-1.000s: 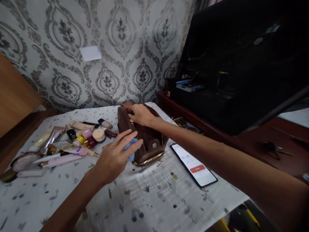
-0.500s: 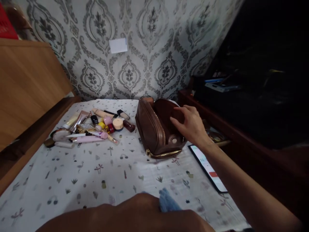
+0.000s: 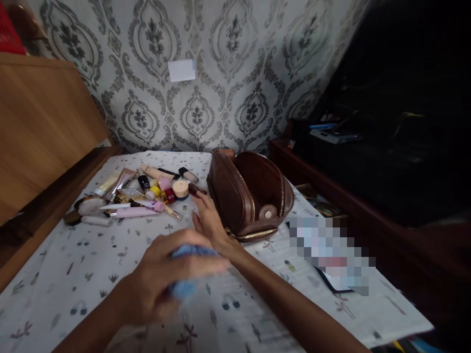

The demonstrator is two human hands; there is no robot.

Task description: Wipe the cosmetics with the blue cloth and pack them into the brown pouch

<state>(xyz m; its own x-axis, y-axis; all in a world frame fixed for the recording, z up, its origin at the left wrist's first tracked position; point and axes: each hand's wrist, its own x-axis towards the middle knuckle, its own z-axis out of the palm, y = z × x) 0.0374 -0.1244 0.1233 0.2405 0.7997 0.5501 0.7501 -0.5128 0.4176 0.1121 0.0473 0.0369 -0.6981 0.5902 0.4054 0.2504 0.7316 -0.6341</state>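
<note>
My left hand (image 3: 172, 269), smeared by motion, is closed around a light blue cloth (image 3: 184, 287) low over the table. Just beyond it, my right hand (image 3: 211, 218) reaches to the left of the brown makeup bag (image 3: 230, 191). Its fingers are apart, with the fingertips at a small dark red bottle (image 3: 196, 189); whether they touch it is unclear. The bag stands with its top unzipped and its brown inside showing. Left of the bottle are a round beige-lidded jar (image 3: 180, 189) and a pile of cosmetics, including a pink tube (image 3: 136, 212) and a black-capped bottle (image 3: 143, 180).
A white printed cloth (image 3: 147, 264) covers the table. A phone (image 3: 331, 260), partly blurred out, lies at the right edge. Wooden furniture (image 3: 44, 108) borders the left side. Patterned wallpaper (image 3: 198, 115) stands behind, and a dark open drawer (image 3: 327, 208) lies at the right.
My right hand has come out of the bag's opening and moved left to the dark red bottle. My left hand has risen from the bottom edge with the blue cloth.
</note>
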